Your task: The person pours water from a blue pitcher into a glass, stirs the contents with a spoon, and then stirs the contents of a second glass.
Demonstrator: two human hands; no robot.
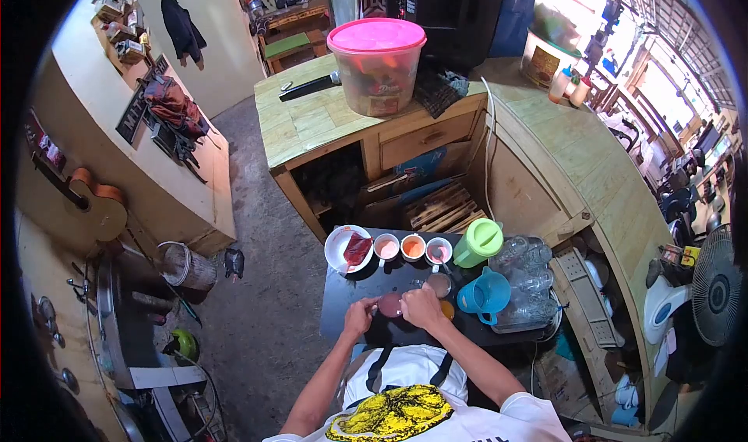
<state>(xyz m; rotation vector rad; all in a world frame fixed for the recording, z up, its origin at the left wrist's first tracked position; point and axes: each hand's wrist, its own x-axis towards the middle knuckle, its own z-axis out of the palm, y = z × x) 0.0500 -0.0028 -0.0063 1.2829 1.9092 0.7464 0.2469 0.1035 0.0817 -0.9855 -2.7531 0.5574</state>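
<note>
On a dark table [335, 302], a cup with pinkish-brown contents [389, 305] stands between my hands. My left hand [360, 317] is closed at its left side, and my right hand [421, 308] is closed at its right side. Just beyond my right hand is another cup with brownish contents [439, 285], and an orange-coloured one [447, 309] sits partly hidden beside my wrist. Three white cups, a pink one [386, 247], an orange one [413, 246] and another pinkish one [439, 250], form a row behind, next to a white bowl [336, 249] holding a red packet [358, 250].
A green lidded pitcher [478, 243], a blue pitcher [485, 291] and several clear bottles [526, 278] crowd the table's right side. Behind stands a wooden counter [312, 134] with a pink-lidded tub [378, 72]. A fan [713, 286] is at the far right.
</note>
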